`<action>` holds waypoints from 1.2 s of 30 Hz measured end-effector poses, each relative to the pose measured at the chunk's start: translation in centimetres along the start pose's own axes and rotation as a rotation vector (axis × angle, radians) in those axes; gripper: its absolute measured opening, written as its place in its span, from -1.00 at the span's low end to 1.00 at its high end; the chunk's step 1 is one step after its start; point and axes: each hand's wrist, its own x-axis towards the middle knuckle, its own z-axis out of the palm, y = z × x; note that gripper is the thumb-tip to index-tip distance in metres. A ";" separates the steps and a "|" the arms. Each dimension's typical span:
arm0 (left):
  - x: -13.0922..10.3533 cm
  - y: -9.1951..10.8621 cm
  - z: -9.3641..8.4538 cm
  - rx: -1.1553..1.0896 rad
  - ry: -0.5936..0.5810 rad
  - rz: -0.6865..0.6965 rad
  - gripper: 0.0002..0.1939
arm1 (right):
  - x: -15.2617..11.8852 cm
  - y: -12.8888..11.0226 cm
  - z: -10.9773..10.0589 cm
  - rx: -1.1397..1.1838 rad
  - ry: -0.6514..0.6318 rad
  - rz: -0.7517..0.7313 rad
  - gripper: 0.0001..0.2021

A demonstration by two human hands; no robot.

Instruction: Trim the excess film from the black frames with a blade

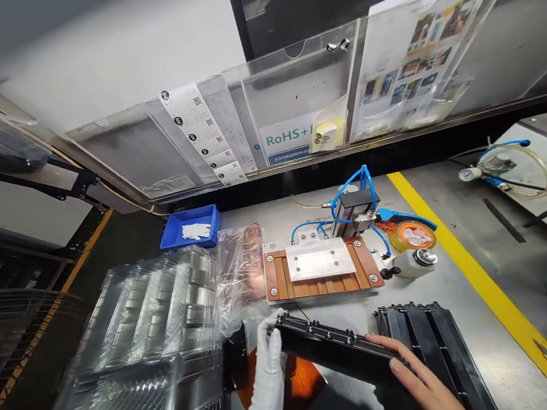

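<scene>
A long black bar-shaped part [333,348] with small metal studs along its upper edge is held tilted, its left end higher. My left hand [268,374], in a white glove, is closed round the left end. My bare right hand [410,368] grips the right end, thumb on the near side and fingers on the far side. Several similar black parts [438,345] lie side by side just right of my right hand. Beyond the held part sits a brown fixture [284,287] with a silver metal plate [321,259] on top. An orange sheet [301,383] lies under my left hand.
Stacked clear plastic trays [139,330] fill the left side. Behind them stands a blue bin [191,229] with something white inside. A pneumatic cylinder with blue hoses [354,208], a tape roll [413,236] and a bottle [415,262] stand at the back. Yellow tape [462,261] crosses the table.
</scene>
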 end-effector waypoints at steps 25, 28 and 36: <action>-3.8 5.1 5.8 1.217 -0.605 1.070 -0.91 | 0.0 0.9 2.4 -0.277 0.078 -0.209 -0.59; -3.1 5.9 5.3 1.279 -0.681 0.974 -0.79 | -0.2 0.5 2.1 -0.307 0.073 -0.210 -0.58; 1.8 5.3 0.0 1.568 -0.734 0.538 -0.72 | -0.6 0.5 1.3 -0.319 0.129 -0.192 -0.60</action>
